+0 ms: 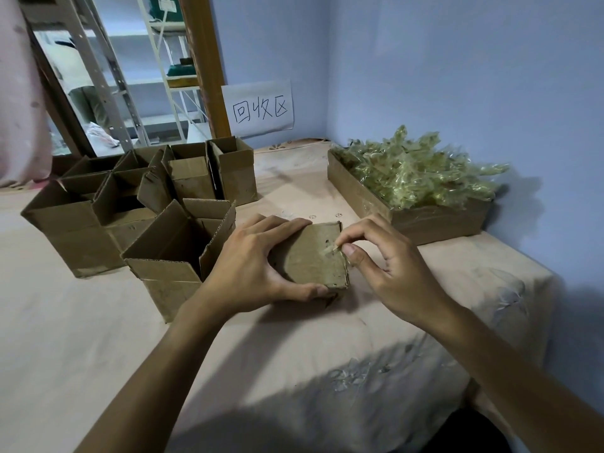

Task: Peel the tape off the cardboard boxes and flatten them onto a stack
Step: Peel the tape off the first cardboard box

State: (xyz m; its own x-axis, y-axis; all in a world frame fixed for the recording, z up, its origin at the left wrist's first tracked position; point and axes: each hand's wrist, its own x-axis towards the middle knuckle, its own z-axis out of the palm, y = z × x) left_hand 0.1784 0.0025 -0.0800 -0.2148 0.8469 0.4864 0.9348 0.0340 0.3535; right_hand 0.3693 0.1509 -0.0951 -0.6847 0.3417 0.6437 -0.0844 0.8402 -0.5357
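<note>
your left hand gripped a small box of closed cardboard that sat on the bed in front of you. its fingers were curled over the far edge and the thumb was hooked along the near edge. your right hand was at the right edge of that box, with thumb and forefinger pinching a tape end there and the other fingers loosely curled. the tape end was small and glossy, and you could not tell how much of it was lifted.

just left of your left hand stood an open box with its flaps up. behind it was a cluster of more open boxes, packed against one another. well apart on the right, against the blue wall, lay a shallow cardboard tray heaped with crumpled tape, yellowish and shiny. a paper sign with handwritten characters hung on the wall behind the boxes. a pink cloth hung at the far left, and metal shelving showed beyond a wooden frame.
</note>
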